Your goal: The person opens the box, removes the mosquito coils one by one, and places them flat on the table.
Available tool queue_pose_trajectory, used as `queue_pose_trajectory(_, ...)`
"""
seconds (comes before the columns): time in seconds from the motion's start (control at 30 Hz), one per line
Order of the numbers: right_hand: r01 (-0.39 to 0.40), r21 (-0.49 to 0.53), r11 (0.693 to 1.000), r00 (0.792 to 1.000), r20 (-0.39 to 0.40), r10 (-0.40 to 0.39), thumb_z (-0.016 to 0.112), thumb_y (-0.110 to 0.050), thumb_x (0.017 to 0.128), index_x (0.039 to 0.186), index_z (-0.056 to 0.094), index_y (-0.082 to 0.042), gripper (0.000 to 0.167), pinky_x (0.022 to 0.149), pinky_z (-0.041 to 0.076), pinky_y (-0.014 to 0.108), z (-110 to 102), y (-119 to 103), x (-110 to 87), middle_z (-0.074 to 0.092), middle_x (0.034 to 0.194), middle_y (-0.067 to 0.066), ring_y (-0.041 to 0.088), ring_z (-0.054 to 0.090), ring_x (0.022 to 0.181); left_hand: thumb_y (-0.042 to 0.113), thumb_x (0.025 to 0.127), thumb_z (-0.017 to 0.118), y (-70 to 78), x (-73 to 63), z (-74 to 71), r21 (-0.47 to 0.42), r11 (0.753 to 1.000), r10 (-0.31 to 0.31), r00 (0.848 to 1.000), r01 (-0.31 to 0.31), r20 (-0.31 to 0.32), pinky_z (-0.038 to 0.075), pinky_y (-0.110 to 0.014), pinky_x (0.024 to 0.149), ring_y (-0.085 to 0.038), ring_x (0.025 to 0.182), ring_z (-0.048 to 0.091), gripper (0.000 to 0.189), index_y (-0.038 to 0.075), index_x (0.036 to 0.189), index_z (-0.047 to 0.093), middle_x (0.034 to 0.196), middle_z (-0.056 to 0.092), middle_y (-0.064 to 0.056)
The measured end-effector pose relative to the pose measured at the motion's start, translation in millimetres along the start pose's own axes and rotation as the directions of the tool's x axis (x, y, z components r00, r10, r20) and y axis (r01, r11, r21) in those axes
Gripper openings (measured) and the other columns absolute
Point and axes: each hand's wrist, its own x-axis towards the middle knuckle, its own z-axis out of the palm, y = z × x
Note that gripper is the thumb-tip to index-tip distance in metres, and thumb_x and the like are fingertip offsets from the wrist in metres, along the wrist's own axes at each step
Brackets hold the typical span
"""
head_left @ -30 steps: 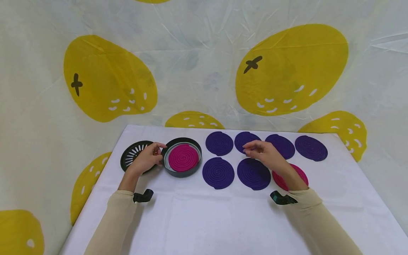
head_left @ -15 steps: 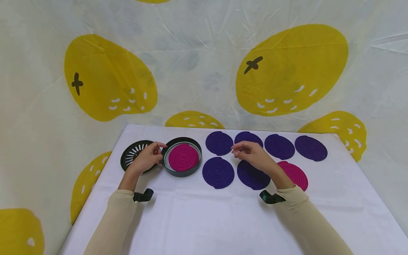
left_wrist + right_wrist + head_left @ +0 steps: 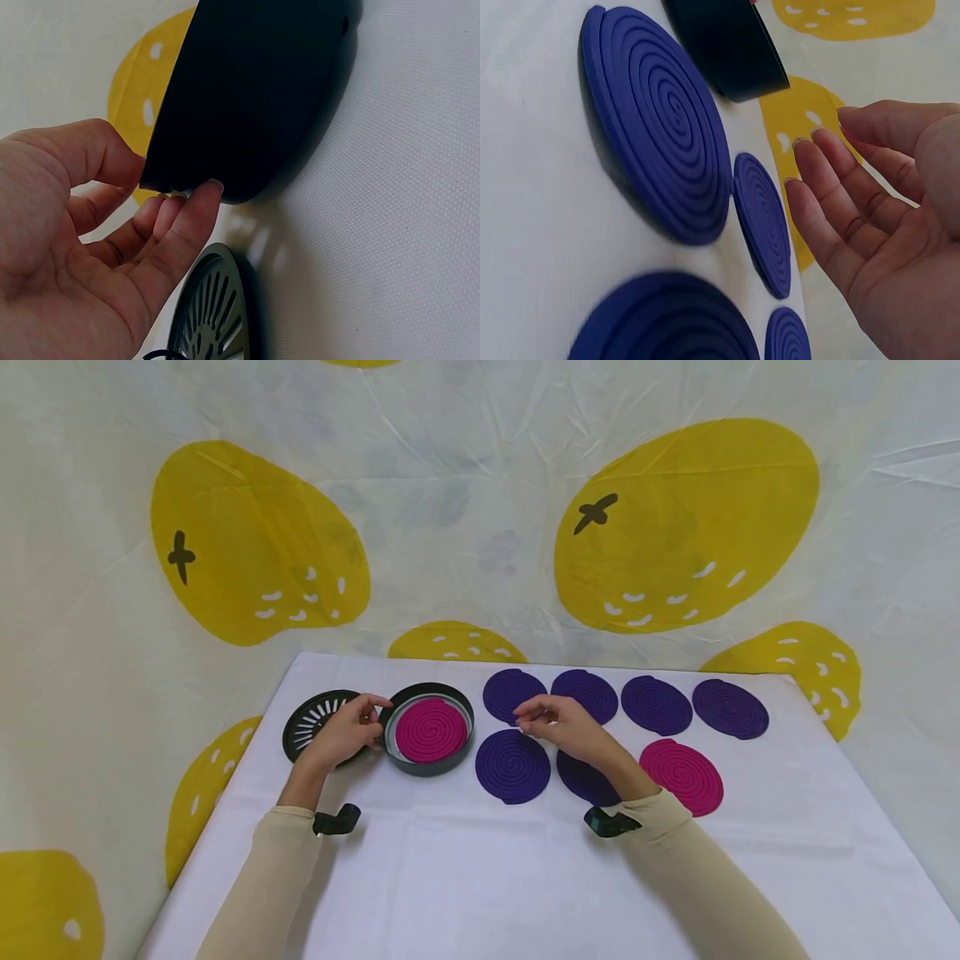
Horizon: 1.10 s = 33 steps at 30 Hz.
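My left hand (image 3: 342,732) grips the near-left rim of a round dark tin (image 3: 429,769). In the left wrist view its thumb is at the rim and its fingertips lie against the dark outer wall. Inside the tin lies a pink mosquito coil (image 3: 431,731). Over the purple coils hovers my right hand (image 3: 570,727), fingers loosely bent with nothing between them. Nearest below it are a front purple mosquito coil (image 3: 512,772) and a back purple one (image 3: 512,693). Another front purple coil (image 3: 585,781) is partly hidden by the right wrist.
A dark slotted lid (image 3: 307,718) lies left of the tin, partly behind the left hand. More purple coils (image 3: 656,706) run along the back right. A second pink coil (image 3: 682,777) lies at the front row's right end, on the white tablecloth (image 3: 465,877).
My right hand has moved left over the purple coils, from the second back coil towards the first, uncovering the pink coil on the right. The left hand stays on the tin.
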Motion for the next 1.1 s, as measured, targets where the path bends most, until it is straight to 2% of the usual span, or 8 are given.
queue_pose_trajectory(0.07, 0.005, 0.004, 1.0, 1.0, 0.008, -0.005, 0.069, -0.009, 0.095, 0.121, 0.067, 0.005, 0.03, 0.08, 0.056, 0.021, 4.8, -1.1, 3.4, 0.07, 0.11, 0.024, 0.023, 0.068, 0.094, -0.002, 0.094, 0.054, 0.6, -0.2, 0.2, 0.001, 1.0, -0.002, 1.0, 0.002, 0.0, 0.061, -0.036, 0.074, -0.026, 0.085, 0.058, 0.043, 0.004, 0.136, 0.054, 0.099, 0.046, -0.012)
queue_pose_trajectory(0.2, 0.002, 0.006, 1.0, 1.0, 0.023, -0.002, 0.07, -0.009, 0.095, 0.12, 0.068, 0.002, 0.028, 0.082, 0.056, 0.021, 14.8, -4.3, 10.7, 0.071, 0.112, 0.022, 0.025, 0.068, 0.096, -0.002, 0.093, 0.055, -0.2, -0.2, 0.9, 0.0, 1.0, -0.004, 1.0, 0.004, -0.004, 0.061, -0.036, 0.074, -0.025, 0.084, 0.059, 0.043, 0.003, 0.136, 0.054, 0.098, 0.046, -0.012)
queue_pose_trajectory(0.37, 0.022, -0.017, 1.0, 1.0, 0.023, -0.022, 0.07, -0.009, 0.094, 0.117, 0.071, -0.007, 0.023, 0.083, 0.057, 0.025, 25.8, -7.8, 19.8, 0.073, 0.107, 0.012, 0.024, 0.069, 0.095, -0.003, 0.093, 0.055, -2.3, 1.0, 1.1, -0.004, 1.0, 0.015, 1.0, -0.015, -0.005, 0.061, -0.033, 0.071, -0.023, 0.083, 0.058, 0.044, 0.002, 0.136, 0.054, 0.097, 0.047, -0.011)
queue_pose_trajectory(0.47, 0.038, -0.041, 0.998, 0.999, 0.03, -0.037, 0.07, -0.01, 0.095, 0.117, 0.072, -0.008, 0.022, 0.084, 0.057, 0.027, 31.7, -11.8, 24.4, 0.072, 0.106, 0.006, 0.023, 0.069, 0.094, -0.003, 0.093, 0.055, -3.1, 1.6, 0.8, -0.007, 1.0, 0.017, 1.0, -0.017, -0.004, 0.061, -0.033, 0.071, -0.023, 0.083, 0.058, 0.044, 0.002, 0.136, 0.054, 0.097, 0.046, -0.011)
queue_pose_trajectory(0.7, 0.087, -0.032, 0.996, 0.995, 0.055, -0.086, 0.069, -0.008, 0.095, 0.121, 0.068, 0.001, 0.028, 0.09, 0.057, 0.04, 44.6, -23.7, 33.6, 0.071, 0.113, 0.015, 0.021, 0.067, 0.099, -0.003, 0.093, 0.055, -1.9, 1.8, 0.9, -0.012, 1.0, 0.004, 1.0, -0.004, -0.005, 0.062, -0.036, 0.073, -0.025, 0.084, 0.059, 0.043, 0.003, 0.136, 0.054, 0.098, 0.046, -0.012)
queue_pose_trajectory(0.8, 0.087, -0.029, 0.996, 0.994, 0.064, -0.086, 0.069, -0.008, 0.095, 0.121, 0.068, 0.002, 0.028, 0.093, 0.056, 0.045, 49.3, -28.0, 37.1, 0.07, 0.115, 0.017, 0.021, 0.066, 0.102, -0.003, 0.094, 0.055, -1.8, 1.9, 0.7, -0.012, 1.0, 0.003, 1.0, -0.003, 0.001, 0.062, -0.037, 0.074, -0.025, 0.084, 0.058, 0.043, 0.003, 0.137, 0.053, 0.098, 0.045, -0.012)
queue_pose_trajectory(0.9, 0.089, -0.037, 0.995, 0.994, 0.066, -0.086, 0.069, -0.008, 0.094, 0.121, 0.068, 0.0, 0.028, 0.094, 0.055, 0.045, 53.0, -31.6, 40.1, 0.071, 0.115, 0.015, 0.021, 0.067, 0.103, -0.003, 0.093, 0.055, -2.4, 2.5, 0.7, -0.014, 1.0, 0.003, 1.0, -0.003, 0.0, 0.062, -0.037, 0.074, -0.025, 0.084, 0.059, 0.043, 0.002, 0.136, 0.054, 0.098, 0.045, -0.012)
queue_pose_trajectory(1.1, 0.092, -0.057, 0.994, 0.993, 0.075, -0.088, 0.072, -0.013, 0.094, 0.12, 0.07, -0.005, 0.027, 0.09, 0.058, 0.034, 61.2, -37.0, 46.5, 0.071, 0.114, 0.004, 0.017, 0.067, 0.105, -0.003, 0.093, 0.055, -2.1, 2.8, 1.0, -0.011, 1.0, 0.004, 1.0, -0.004, -0.001, 0.062, -0.036, 0.073, -0.025, 0.083, 0.06, 0.043, 0.002, 0.136, 0.053, 0.098, 0.046, -0.012)
